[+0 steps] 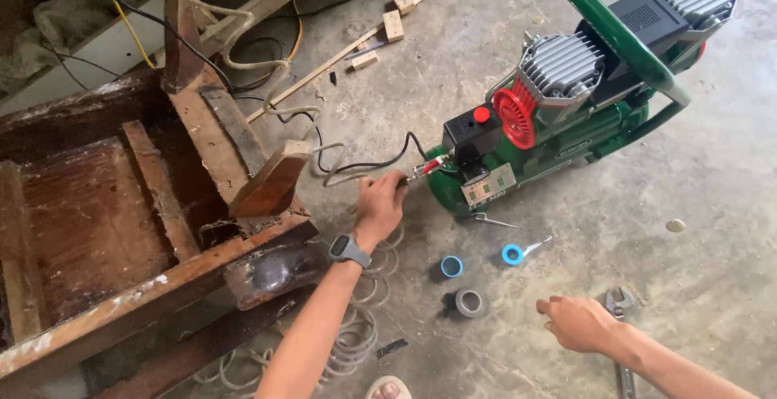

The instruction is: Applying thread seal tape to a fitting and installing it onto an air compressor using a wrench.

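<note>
Compressor (558,124), green with a red fan guard and ribbed grey heads, stands on the concrete floor (712,269) at far right; a pale rectangular label (488,186) is stuck low on its near end, below a black box with a red knob. The left hand (379,202) is clenched around the hose fitting (422,167) at the tank's left end. The right hand (576,322) hovers loosely open, holding nothing, just beside a wrench (619,306). Near it lie two blue tape rolls (452,267) and a grey roll (469,302).
</note>
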